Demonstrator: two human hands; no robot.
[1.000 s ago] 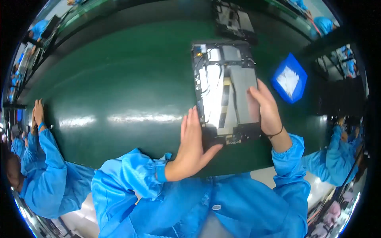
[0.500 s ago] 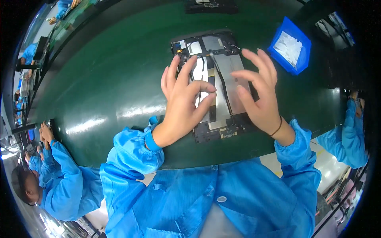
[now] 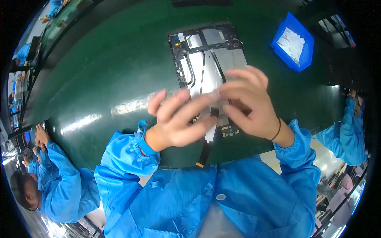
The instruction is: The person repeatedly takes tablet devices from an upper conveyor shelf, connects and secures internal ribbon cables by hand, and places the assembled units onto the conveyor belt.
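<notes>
An opened tablet [image 3: 234, 57], with silvery plates, black cables and small boards exposed, lies in front of me. A black ribbon cable [image 3: 205, 152] with a white patch and a gold end slants from its lower part toward the table's near edge. My left hand [image 3: 176, 123] is over the tablet's lower left, its thumb against the upper end of the ribbon cable in what looks like a pinch. My right hand [image 3: 256, 107] is over the lower right, fingers bent and blurred, fingertips close to the left index finger. Whether it grips anything is hidden by blur.
A blue bin [image 3: 307, 55] holding white scraps stands at the far right of the green table [image 3: 99, 87]. A dark object [image 3: 200, 3] lies at the far edge. A co-worker in blue [image 3: 65, 186] sits to the left; another blue sleeve [image 3: 345, 139] shows at the right.
The ribbon cable, earlier lying along the tablet, now stretches toward me past its lower edge. Both hands have moved nearer to me and come together, the left one turning.
</notes>
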